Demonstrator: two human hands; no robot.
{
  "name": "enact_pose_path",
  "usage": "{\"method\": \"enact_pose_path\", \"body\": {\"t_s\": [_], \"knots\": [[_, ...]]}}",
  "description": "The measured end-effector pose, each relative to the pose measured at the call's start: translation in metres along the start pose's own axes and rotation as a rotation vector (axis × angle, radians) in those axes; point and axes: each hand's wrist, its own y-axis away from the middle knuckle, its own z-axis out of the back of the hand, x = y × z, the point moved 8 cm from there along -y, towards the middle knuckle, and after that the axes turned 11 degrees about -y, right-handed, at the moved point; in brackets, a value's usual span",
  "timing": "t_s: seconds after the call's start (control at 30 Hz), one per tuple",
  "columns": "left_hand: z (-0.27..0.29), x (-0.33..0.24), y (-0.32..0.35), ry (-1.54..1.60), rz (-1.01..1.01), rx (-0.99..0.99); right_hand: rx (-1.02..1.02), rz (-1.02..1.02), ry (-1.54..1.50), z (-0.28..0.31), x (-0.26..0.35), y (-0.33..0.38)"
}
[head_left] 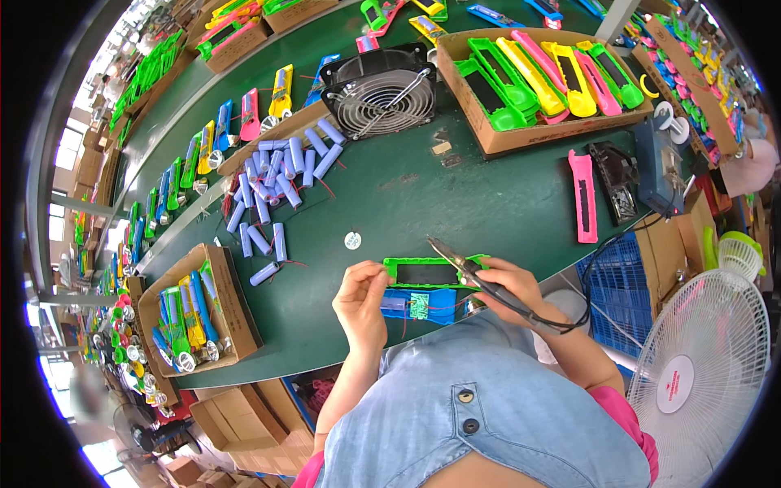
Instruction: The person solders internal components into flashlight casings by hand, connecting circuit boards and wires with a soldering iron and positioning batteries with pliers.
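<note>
My left hand is closed, fingertips pinched at the left end of a green plastic casing with a dark panel in it. A soldering iron lies in my right hand, its tip pointing up and left over the casing. Fingers of that hand also touch the casing's right end. Just below, nearer my body, lies a blue casing with a purple battery cell, a small green circuit board and thin red wires. A round white sticker sits on the green table beyond my left hand.
Purple battery cells are heaped at left, near a metal fan. Cardboard boxes hold coloured casings. A pink casing and a blue soldering station stand at right. The iron's black cord loops beside my right arm.
</note>
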Motion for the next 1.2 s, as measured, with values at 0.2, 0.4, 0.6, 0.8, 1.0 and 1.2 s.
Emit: {"method": "enact_pose_path", "body": {"t_s": [0.2,0.4,0.6,0.8,1.0,1.2], "knots": [[-0.023,-0.045,-0.018,-1.089,-0.626,0.246,-0.117,0.182,-0.086,0.012,0.02,-0.005],[-0.037,-0.021,-0.026,-1.227,-0.539,0.577,-0.528,-0.528,-1.016,-0.019,-0.044,0.009],[-0.045,-0.009,-0.028,-1.367,-0.5,0.655,-0.435,-0.616,-0.939,-0.031,-0.048,0.002],[-0.05,-0.004,-0.029,-1.464,-0.454,0.661,-0.373,-0.671,-0.927,-0.036,-0.046,-0.002],[-0.051,-0.003,-0.03,-1.468,-0.445,0.674,-0.385,-0.651,-0.863,-0.034,-0.046,-0.001],[-0.052,0.0,-0.03,-1.495,-0.463,0.674,-0.423,-0.577,-0.926,-0.028,-0.042,0.007]]}}
